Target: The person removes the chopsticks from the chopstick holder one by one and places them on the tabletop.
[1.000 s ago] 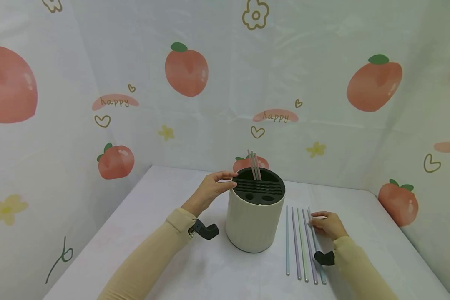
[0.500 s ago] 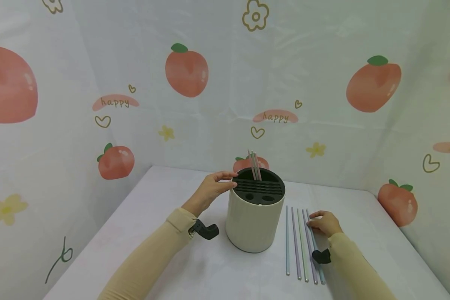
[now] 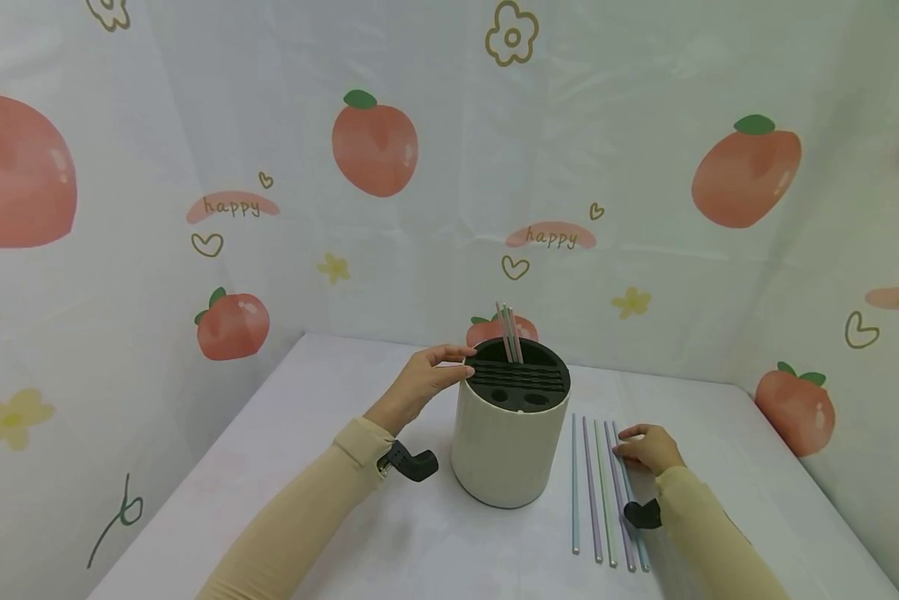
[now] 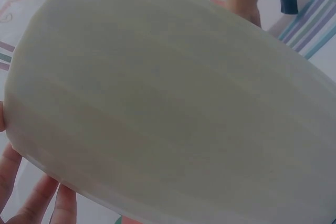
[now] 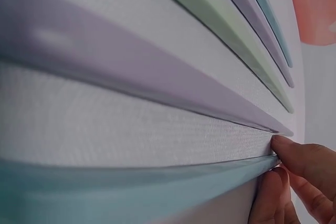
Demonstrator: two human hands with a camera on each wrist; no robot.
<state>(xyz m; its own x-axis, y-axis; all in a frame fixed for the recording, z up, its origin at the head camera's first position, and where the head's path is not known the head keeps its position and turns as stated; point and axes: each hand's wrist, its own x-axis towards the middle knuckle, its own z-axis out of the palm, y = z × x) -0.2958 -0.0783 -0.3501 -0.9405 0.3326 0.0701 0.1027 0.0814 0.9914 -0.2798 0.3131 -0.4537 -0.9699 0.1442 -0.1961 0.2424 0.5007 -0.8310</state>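
A cream, round utensil holder [image 3: 505, 458] with a black slotted top stands mid-table in the head view. My left hand [image 3: 422, 379] holds its left rim, thumb and fingertips at the edge; the left wrist view shows the fingers [image 4: 39, 198] against its side. To the right lie several pastel chopsticks in a row: a blue chopstick [image 3: 575, 492], purple and green ones, and an outer blue chopstick [image 5: 131, 192]. Between thumb and fingers, my right hand [image 3: 651, 448] pinches the far end of that outer blue one. Its near end lies by the other chopsticks' near ends.
Pink and green chopsticks [image 3: 510, 333] stand upright in the holder's rear opening. Slots and two round holes take up the rest of its top. A printed cloth backdrop [image 3: 434, 242] rises behind the white table [image 3: 329, 383] and along both sides.
My right hand has shifted a little left with the outer blue chopstick, bringing its far end nearer the purple one beside it. The left hand has kept its place on the holder.
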